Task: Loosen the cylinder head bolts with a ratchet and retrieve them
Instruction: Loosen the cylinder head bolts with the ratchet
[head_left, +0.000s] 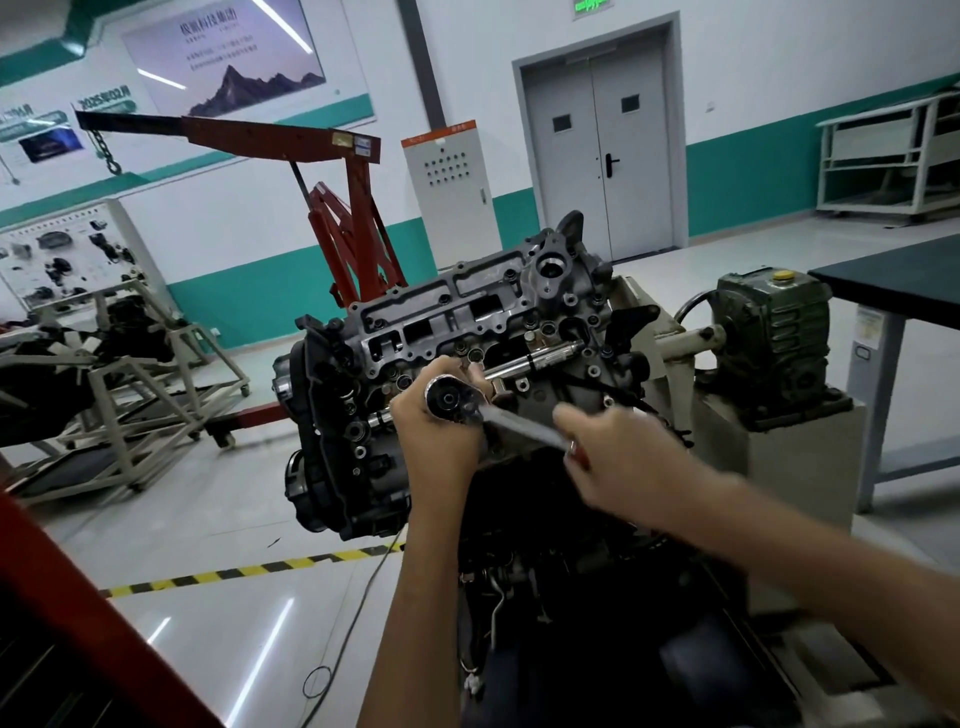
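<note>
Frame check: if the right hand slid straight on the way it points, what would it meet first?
Probably the left hand, which grips the ratchet head; the right hand points up the handle toward it, though blur leaves depth unsure.

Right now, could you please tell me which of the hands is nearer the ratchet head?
Left. The left hand wraps the ratchet head; the right hand grips its handle, further right.
</note>
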